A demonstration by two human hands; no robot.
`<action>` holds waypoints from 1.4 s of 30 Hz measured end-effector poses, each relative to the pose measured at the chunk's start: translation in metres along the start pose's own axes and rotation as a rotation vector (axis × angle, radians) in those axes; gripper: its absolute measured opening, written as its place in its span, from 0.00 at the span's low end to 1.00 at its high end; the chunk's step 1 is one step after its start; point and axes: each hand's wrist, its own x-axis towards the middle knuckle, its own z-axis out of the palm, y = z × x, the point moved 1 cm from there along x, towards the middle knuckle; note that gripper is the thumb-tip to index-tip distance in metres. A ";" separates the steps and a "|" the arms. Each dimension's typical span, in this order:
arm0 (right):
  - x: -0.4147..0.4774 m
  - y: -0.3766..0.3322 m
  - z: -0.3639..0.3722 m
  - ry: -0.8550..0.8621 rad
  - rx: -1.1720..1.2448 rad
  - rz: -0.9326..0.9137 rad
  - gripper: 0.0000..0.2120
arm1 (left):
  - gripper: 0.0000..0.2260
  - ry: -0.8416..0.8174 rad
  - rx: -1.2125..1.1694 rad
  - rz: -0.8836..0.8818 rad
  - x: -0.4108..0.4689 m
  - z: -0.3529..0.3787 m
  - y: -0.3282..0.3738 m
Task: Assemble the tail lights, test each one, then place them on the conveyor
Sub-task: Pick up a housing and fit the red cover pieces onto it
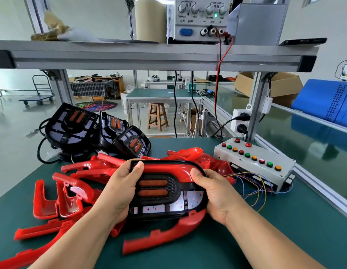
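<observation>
Power supply (201,18) reads CURRENT, VOLTAGE; COARSE, FINE; ON, OFF, GND.

Round the tail light (161,186), red lens covers (68,200) crowd the green mat (304,220) from 6 to 1 o'clock, with black housings (71,131) behind at 11. The button box (246,166) and its loose wires (254,188) bar 2 to 3 o'clock. Bare mat lies open at 4 to 5.

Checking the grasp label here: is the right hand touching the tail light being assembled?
Touching. The head view shows the right hand gripping the tail light at its right end, thumb pressed on the red lens.
</observation>
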 end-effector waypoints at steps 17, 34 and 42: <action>-0.002 -0.012 -0.010 0.054 -0.733 0.016 0.29 | 0.12 0.058 0.075 -0.079 0.011 0.000 -0.006; -0.047 -0.037 0.012 -0.911 -1.685 0.032 0.15 | 0.31 0.151 0.710 0.090 0.026 -0.028 0.007; -0.026 -0.044 -0.018 -0.523 -0.630 0.120 0.11 | 0.15 -0.293 0.948 0.211 -0.031 -0.021 0.047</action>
